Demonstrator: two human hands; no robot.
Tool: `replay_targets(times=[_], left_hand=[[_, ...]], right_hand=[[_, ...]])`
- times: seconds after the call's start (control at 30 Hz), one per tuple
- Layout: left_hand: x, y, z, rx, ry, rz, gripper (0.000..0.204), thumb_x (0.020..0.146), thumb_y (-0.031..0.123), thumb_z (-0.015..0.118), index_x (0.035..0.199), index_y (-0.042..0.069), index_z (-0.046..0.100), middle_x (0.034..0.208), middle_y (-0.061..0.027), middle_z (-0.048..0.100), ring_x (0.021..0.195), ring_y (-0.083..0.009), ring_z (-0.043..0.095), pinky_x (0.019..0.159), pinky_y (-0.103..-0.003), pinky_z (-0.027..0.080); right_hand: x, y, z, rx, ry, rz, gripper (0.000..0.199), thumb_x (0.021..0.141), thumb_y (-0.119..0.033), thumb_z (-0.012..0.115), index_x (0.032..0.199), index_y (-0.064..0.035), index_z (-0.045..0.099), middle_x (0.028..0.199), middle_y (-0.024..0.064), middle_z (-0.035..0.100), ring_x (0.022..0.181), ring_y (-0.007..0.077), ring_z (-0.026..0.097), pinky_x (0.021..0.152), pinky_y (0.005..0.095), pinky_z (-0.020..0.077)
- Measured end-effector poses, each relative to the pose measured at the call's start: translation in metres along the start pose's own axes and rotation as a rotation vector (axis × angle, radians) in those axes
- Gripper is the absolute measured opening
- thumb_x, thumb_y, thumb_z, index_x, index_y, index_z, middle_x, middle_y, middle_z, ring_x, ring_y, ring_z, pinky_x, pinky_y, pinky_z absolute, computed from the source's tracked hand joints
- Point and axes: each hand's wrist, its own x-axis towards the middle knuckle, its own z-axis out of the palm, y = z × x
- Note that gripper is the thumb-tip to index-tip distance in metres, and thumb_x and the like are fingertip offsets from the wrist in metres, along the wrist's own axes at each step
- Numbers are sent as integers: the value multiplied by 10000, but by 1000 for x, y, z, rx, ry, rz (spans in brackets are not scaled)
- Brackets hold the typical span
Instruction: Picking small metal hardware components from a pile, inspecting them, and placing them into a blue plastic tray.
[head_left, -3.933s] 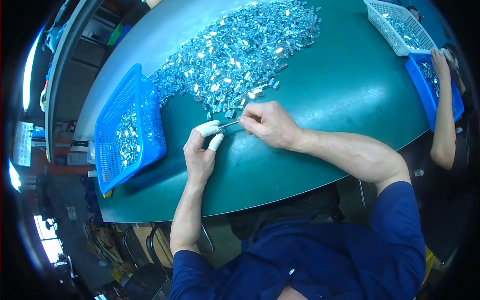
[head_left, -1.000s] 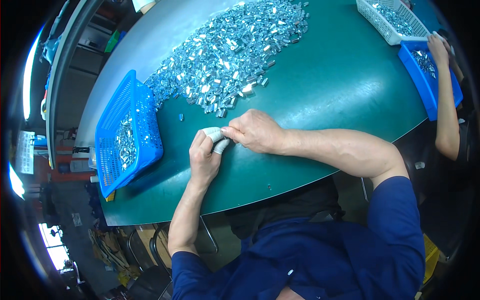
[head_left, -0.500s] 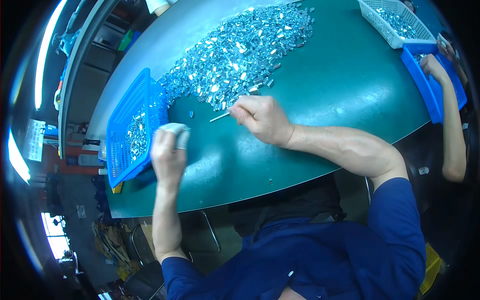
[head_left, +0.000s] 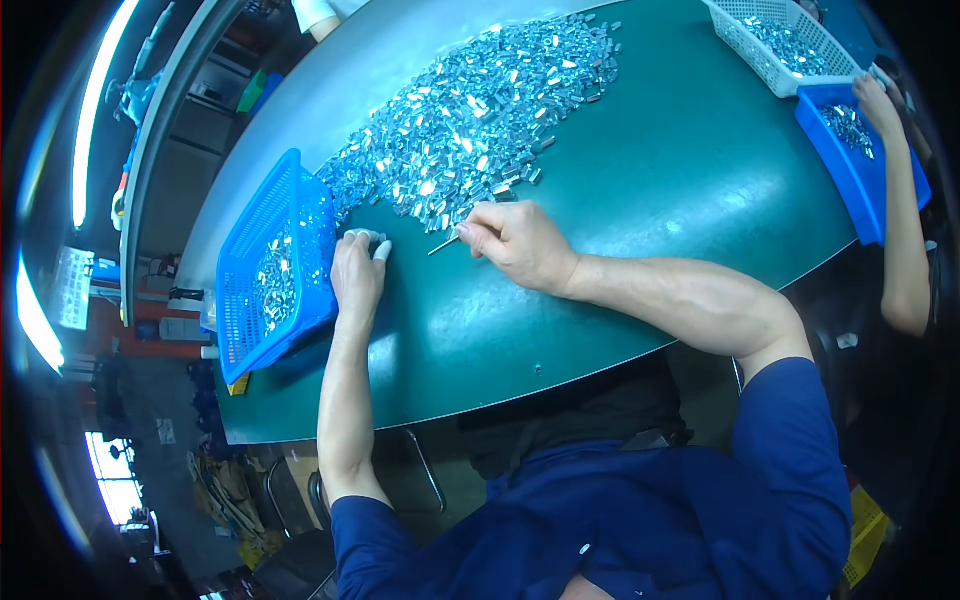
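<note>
My left hand (head_left: 357, 274), with white coverings on some fingertips, is down at the green table beside the blue basket. Its thumb and fingers come together, and whatever they may pinch is hidden. A thin metal rod (head_left: 443, 245) sticks out from my closed right hand (head_left: 518, 246), its tip pointing left over the tabletop. Just beyond both hands spreads a large heap of small shiny metal pieces (head_left: 470, 120). The blue perforated basket (head_left: 232, 310), left of my left hand, is tilted and holds more such pieces (head_left: 275, 285).
A white basket (head_left: 722, 35) and a blue tray (head_left: 835, 170), both with metal pieces, stand at the right. Another person's hand (head_left: 880, 108) is over the tray. The green table (head_left: 680, 190) has a curved near edge. Another person's sleeve (head_left: 313, 12) shows at the far side.
My left hand has moved forward and right, from beside the basket down to the tabletop, where a loose metal piece lay. The rod in my right hand has shifted slightly. The other person's hand has lifted.
</note>
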Motion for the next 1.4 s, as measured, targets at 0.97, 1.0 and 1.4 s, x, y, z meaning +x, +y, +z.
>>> replay_targets(times=[0.97,1.0,1.4], left_hand=[[-50,88,-6,-877,48,55,187,872,-28,780,1044,15,721,1005,-110,746,936,-256,711,829,-350,554],[-51,87,-7,-869,66,66,184,873,-29,780,1041,15,719,1004,-109,746,938,-255,710,828,-351,553],[-58,79,-3,-977,-28,-60,207,941,8,749,1142,-12,706,1081,-75,733,1014,-159,690,924,-298,541]], right_hand=[[-4,2,-4,-164,-255,96,466,1049,-356,589,730,-36,701,580,84,661,530,229,650,557,393,498],[-4,2,-2,-151,-259,95,491,1053,-375,579,718,-37,700,568,81,655,525,232,649,557,395,500],[-4,6,0,-19,-197,54,282,1003,-283,678,945,-12,730,774,112,724,681,210,677,639,367,505]])
